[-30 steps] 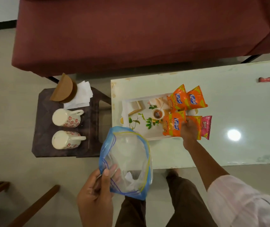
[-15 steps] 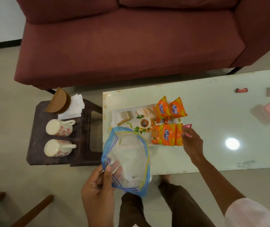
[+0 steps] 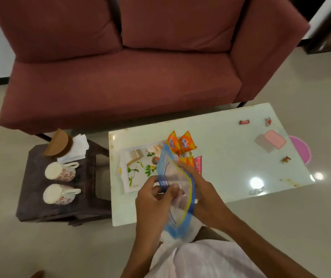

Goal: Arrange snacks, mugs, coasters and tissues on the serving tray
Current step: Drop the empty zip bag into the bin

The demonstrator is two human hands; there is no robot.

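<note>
Above the near edge of the pale surface (image 3: 220,157), both hands meet on a clear zip bag (image 3: 177,177) with a blue-and-yellow seal. The left grip (image 3: 152,197) has its fingers curled, pinching the bag's blue edge. The right grip (image 3: 202,191) is wrapped round the bag's other side, its fingers showing dimly through the plastic.

Just beyond both grips lies the white, leaf-printed serving tray (image 3: 134,177), partly hidden by the bag. 2 orange snack packets (image 3: 180,144) sit at the tray's far right corner. More orange packets (image 3: 187,160) and 1 pink packet (image 3: 197,163) peep out just past the right grip.

Well left of the left grip, a low dark surface (image 3: 30,177) carries 2 flowered mugs (image 3: 60,171), handles toward the pale surface. Beyond them, brown coasters (image 3: 59,146) lean on a heap of white tissues (image 3: 76,150).

Far right of the right grip — a pink rectangular item (image 3: 275,141) and 3 small wrapped sweets (image 3: 244,122).
</note>
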